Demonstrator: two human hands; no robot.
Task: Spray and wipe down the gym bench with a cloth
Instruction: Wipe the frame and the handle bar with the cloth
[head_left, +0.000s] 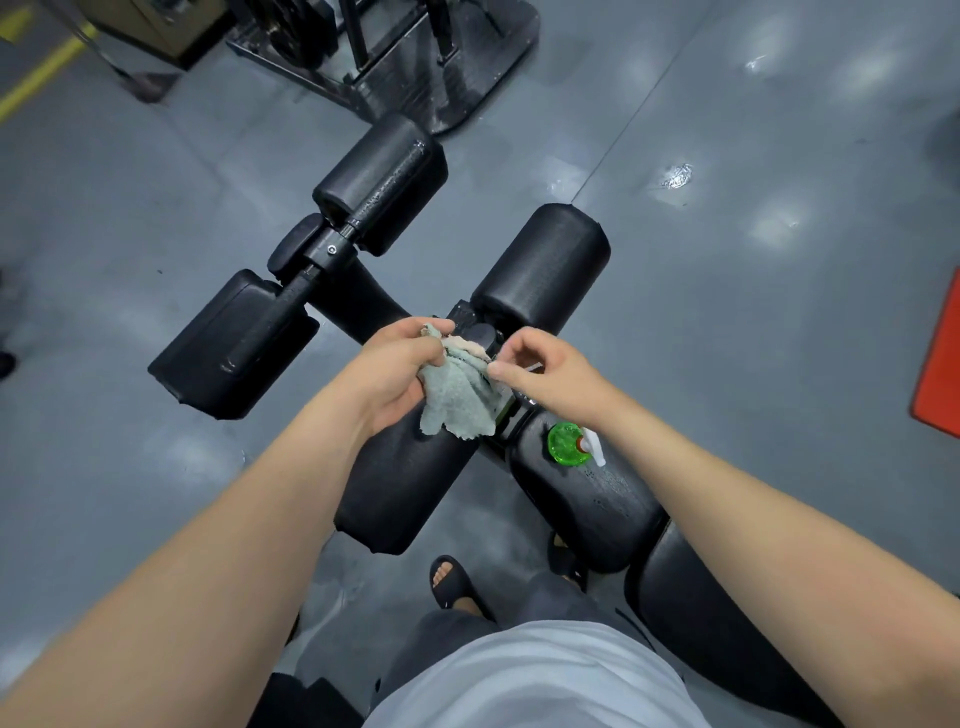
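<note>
The person stands over the black padded bench (597, 499) with both arms stretched out in front. The left hand (400, 369) is curled tight around a bunched, pale green cloth (460, 400), most of which hangs loose below the fingers. The right hand (545, 374) is just beside it, thumb and forefinger pinched together on the cloth's near edge and the other fingers bent in behind. The cloth is stretched a little between the two hands, above the metal joint where the seat meets the leg rollers. Just below the right wrist a green spray bottle (570, 443) with a white nozzle stands upright on the seat pad, near the pad's front end and touched by neither hand. Past the right hand a thick foam roller (540, 267) sticks out. Under the left forearm lies its twin (395, 488). Further out beyond the left hand is a second pair of rollers on a bar, one up ahead (384, 182) and one off to the left (234, 343). Beneath everything is a grey, shiny floor (727, 312). A foot in a black sandal (452, 577) is planted on it below the hands, close to the person's body. Far to the right of the right hand is the edge of a red mat (943, 358).
</note>
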